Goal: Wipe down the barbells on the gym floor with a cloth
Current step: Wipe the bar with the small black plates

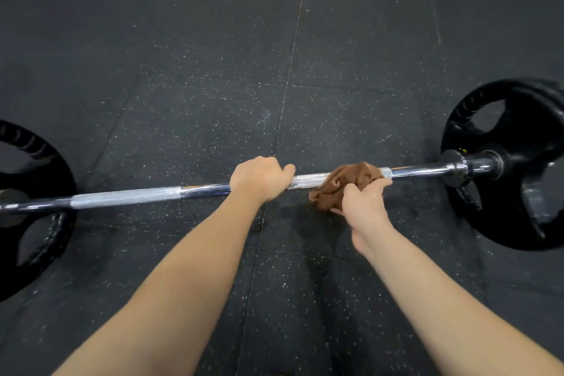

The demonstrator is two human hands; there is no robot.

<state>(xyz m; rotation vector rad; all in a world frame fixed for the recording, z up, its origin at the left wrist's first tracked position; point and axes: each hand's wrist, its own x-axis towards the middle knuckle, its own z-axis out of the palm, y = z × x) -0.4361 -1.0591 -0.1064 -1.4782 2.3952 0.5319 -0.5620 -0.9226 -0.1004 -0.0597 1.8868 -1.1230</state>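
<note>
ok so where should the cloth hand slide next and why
Probably slide the right hand with the brown cloth rightward along the bar toward the collar. The cloth is bunched round the bar, the left hand grips the bar close on its other side, blocking that way, and a bare shiny stretch runs on to the collar.

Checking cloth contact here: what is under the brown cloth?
The brown cloth is bunched over the barbell shaft, gripped by the right hand. Knurled steel shows on either side; the stretch beneath is covered. The left hand grips the shaft beside it.
</note>
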